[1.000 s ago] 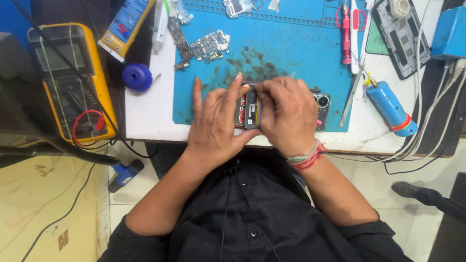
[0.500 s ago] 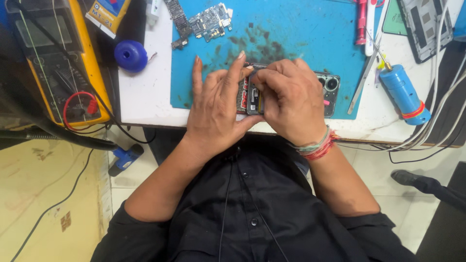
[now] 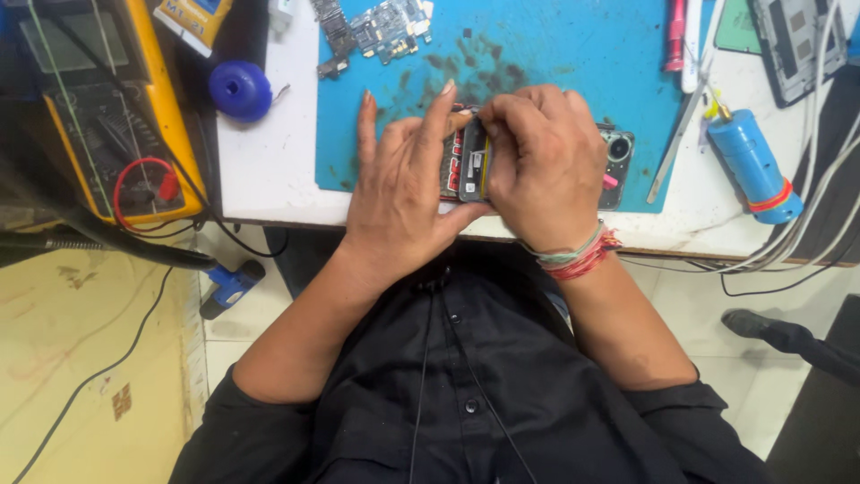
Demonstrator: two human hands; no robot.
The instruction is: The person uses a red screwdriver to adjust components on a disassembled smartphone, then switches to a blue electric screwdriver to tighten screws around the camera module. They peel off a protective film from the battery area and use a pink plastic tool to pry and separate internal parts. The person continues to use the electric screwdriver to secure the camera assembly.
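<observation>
An opened phone (image 3: 466, 161) is held at the middle of the frame, on the lower edge of a blue mat (image 3: 555, 63) that covers the white bench (image 3: 269, 152). The left hand (image 3: 403, 193) is laid flat against the phone's left side, its fingers spread and stretched toward the top of the frame, the thumb tucked under the phone's lower edge; the phone is steadied by this hand rather than clasped. The right hand (image 3: 542, 166) is curled over the phone's right part, its fingertips pinched together at the phone's top edge; whether something small is nipped between them cannot be told. The phone's camera end (image 3: 616, 152) is seen poking out to the right of that hand. Coloured threads (image 3: 578, 255) are worn round the right wrist.

In the upper middle of the frame a circuit board (image 3: 381, 27) is laid on the mat, well apart from the hands. A blue round cap (image 3: 240, 90) is seen on the bench to the upper left, beside a yellow meter (image 3: 116, 116) with a red lead. At the right, a blue cylinder (image 3: 752, 166) with a red band is laid on the bench, with a thin metal tool (image 3: 676, 148) between it and the mat's edge. A red-handled tool (image 3: 675, 36) is placed at the top right of the mat.
</observation>
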